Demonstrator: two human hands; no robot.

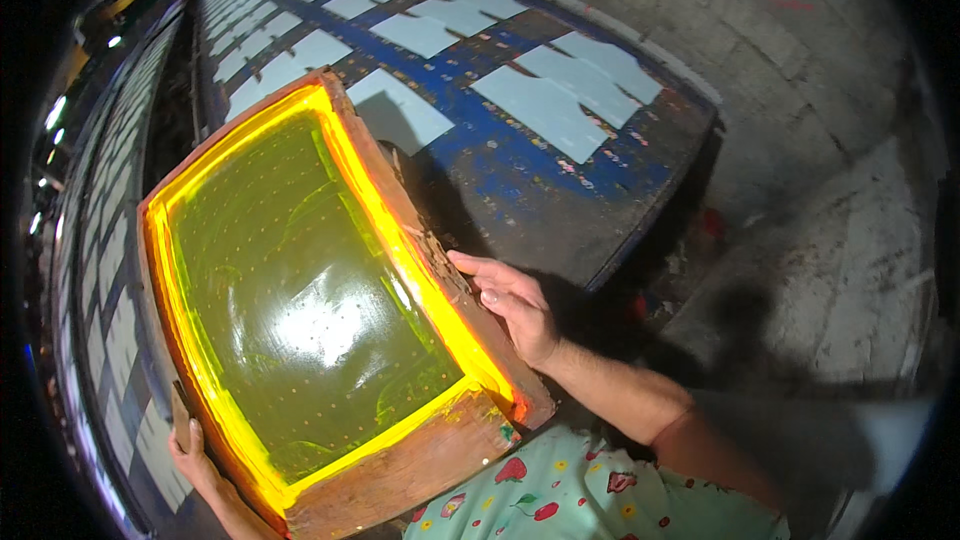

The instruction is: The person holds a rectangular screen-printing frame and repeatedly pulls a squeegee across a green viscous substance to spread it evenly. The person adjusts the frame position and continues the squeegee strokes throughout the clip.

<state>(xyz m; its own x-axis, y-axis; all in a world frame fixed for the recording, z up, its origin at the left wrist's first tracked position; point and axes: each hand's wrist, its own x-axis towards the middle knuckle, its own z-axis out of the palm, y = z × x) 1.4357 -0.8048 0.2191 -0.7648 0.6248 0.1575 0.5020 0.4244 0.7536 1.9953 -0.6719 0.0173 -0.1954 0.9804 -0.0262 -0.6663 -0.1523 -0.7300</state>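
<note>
A screen printing frame (380,475) with worn wooden sides is tilted up in front of me. Bright yellow ink lines its inner edges around a dark olive mesh (270,240), which carries rows of small dots and a strong glare. My right hand (515,310) grips the frame's right side, thumb and fingers against the chipped wood. At the lower left, my left hand (192,455) is closed around a thin brown flat strip (180,415) beside the frame's left side. Part of that hand, and most of the strip, is hidden.
A long blue-stained table (620,185) stretches away ahead, with rows of pale cut pieces (545,105) laid on it. Another long table with similar pieces (120,340) runs along the left. A block wall (700,0) and concrete floor (800,310) lie to the right.
</note>
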